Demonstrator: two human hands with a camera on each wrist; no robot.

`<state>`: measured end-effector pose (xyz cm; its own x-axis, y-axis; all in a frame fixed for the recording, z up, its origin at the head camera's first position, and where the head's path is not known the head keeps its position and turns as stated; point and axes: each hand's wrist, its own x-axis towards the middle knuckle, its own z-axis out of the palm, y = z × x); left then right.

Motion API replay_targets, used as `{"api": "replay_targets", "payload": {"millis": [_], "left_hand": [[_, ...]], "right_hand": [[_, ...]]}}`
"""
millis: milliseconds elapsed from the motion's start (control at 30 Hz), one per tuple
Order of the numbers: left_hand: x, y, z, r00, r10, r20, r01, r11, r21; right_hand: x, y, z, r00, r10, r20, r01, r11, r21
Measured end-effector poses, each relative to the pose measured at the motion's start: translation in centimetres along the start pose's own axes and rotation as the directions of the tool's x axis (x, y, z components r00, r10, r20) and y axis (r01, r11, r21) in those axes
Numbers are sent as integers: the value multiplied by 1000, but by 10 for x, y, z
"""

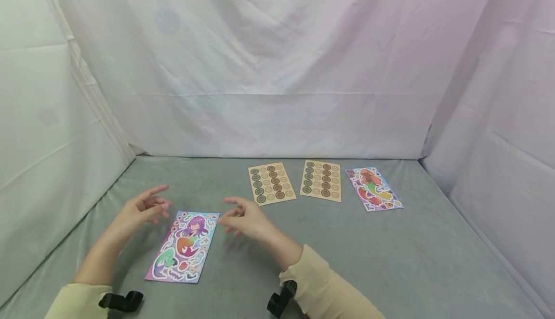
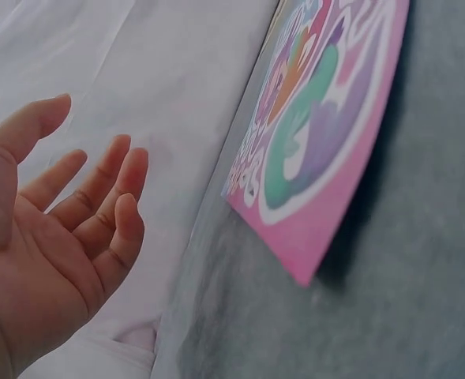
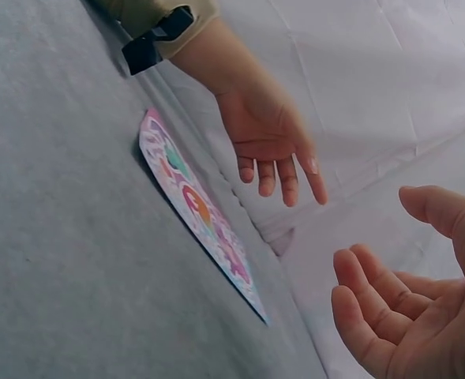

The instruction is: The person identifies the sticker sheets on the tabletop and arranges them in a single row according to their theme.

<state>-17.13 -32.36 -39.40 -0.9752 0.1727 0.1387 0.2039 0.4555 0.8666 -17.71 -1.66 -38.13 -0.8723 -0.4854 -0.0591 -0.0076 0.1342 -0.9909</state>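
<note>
A mermaid sticker sheet [image 1: 184,249] with a pink and blue border lies on the grey cloth, front left in the head view. My left hand [image 1: 143,207] hovers off its upper left side, fingers loosely bent and holding nothing. On the other side, my right hand [image 1: 246,219] is raised near the sheet's upper right corner, also with nothing in its fingers. The left wrist view shows the left palm [image 2: 58,229] apart from the sheet's pink corner [image 2: 303,245]. In the right wrist view the right hand [image 3: 406,308] and the left hand [image 3: 268,142] are both above the sheet [image 3: 196,209].
Two tan sheets of round stickers, one [image 1: 272,183] left of the other [image 1: 321,180], lie at the back middle. Another mermaid sticker sheet [image 1: 375,189] lies to their right. White cloth [image 1: 277,68] hangs behind and at both sides of the grey-covered table [image 1: 390,261].
</note>
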Motion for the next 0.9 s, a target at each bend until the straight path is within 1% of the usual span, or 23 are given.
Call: {"api": "replay_targets", "payload": {"millis": [167,300,433,633,900], "left_hand": [[2,5,5,1000,0,-20,0,1000,7],[5,7,10,1000,27,-15,-27,1000,-7],[7,8,14,999,49,-11,-50,998,-28],[9,15,22,999,47,-14,-47,997,-65],[12,24,33,997,70,-39,-74,991,-113]], "right_hand": [[0,-4,-9,1000,-16,-13,16,1000,5],[0,-6,-17,999,-40,-24,40,999,-6],[0,-9,-25,998,-57,-31,57,998,-15],[-2,-14,-37,996,-77,-42,76,996,-38],[-4,-20,-58,992,-96,-85,95,995,-22]]}}
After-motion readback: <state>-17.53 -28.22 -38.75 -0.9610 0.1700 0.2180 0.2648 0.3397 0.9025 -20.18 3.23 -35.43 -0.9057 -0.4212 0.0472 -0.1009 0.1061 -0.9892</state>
